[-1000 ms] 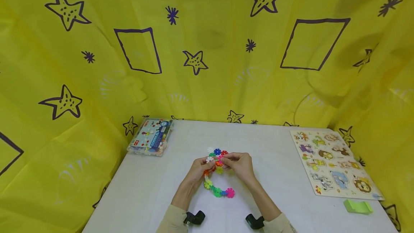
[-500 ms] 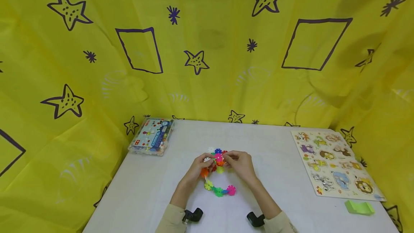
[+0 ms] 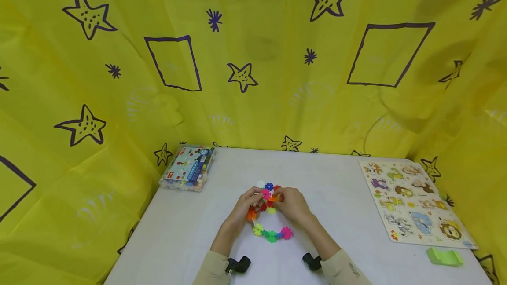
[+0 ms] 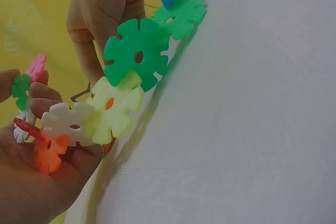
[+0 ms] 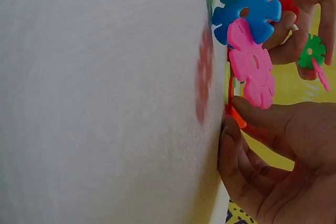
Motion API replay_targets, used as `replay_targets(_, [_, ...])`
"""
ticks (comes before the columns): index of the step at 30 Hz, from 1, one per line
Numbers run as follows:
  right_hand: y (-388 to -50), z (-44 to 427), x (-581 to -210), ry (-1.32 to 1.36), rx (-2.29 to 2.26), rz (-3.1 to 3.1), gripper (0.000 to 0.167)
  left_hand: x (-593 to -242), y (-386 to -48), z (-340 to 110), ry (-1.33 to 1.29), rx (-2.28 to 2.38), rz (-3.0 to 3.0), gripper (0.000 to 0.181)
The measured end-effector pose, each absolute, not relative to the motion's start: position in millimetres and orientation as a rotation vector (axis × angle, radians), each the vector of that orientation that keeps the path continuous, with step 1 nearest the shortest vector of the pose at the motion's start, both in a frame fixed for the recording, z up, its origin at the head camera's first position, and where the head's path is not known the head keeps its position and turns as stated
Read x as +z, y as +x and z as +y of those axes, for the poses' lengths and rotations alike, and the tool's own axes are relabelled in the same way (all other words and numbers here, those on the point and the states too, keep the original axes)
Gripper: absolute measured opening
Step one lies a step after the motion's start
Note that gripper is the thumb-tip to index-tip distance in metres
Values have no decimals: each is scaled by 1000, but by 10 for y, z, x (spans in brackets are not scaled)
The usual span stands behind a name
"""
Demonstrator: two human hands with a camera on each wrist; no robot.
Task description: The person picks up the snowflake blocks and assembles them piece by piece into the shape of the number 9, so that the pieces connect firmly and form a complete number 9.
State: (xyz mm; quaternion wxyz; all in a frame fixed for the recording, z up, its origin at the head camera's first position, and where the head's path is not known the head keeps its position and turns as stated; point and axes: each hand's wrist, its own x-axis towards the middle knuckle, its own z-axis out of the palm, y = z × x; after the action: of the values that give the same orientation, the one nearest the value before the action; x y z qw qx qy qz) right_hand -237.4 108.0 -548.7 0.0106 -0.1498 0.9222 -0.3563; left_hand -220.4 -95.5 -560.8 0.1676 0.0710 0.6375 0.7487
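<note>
A chain of notched, flower-shaped plastic discs hangs from my left hand (image 3: 237, 208), whose fingers grip its upper part. In the left wrist view, an orange disc (image 4: 50, 156) lies near the palm, with white, pale yellow and green discs (image 4: 135, 51) linked beyond it. The chain's far end is a pink disc (image 3: 287, 232) joined to a blue one (image 5: 247, 13). Another pink disc (image 3: 266, 194) is at my left fingertips, joined to a small green disc (image 4: 21, 92). My right hand (image 3: 294, 206) pinches an orange disc (image 5: 239, 117) just above the table.
Several loose discs, including a blue disc (image 3: 269, 186), lie just beyond the hands. A clear box of colourful pieces (image 3: 188, 168) stands back left. An animal puzzle board (image 3: 416, 206) and a light green block (image 3: 444, 257) lie at right on the white table (image 3: 340, 241).
My right fingers have left the pink disc, which stays at my left fingertips. My right hand now holds an orange disc. The chain swings slightly while the head view shifts a little.
</note>
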Motion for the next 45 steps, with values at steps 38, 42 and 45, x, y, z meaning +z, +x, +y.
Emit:
replay_targets(38, [-2153,1127,-5391,-579,-1830,2778,11,-5613,-2192,-906,94,2200,1718,15])
replay_targets(42, [-2141,1112,-5399,-640,-1824,2818,11,-5616,-2184,-893,115,2188,1735,17])
replay_targets(45, [-2137,1104,-5405,-668,-1819,2843,13,-5615,-2180,-880,128,2187,1737,18])
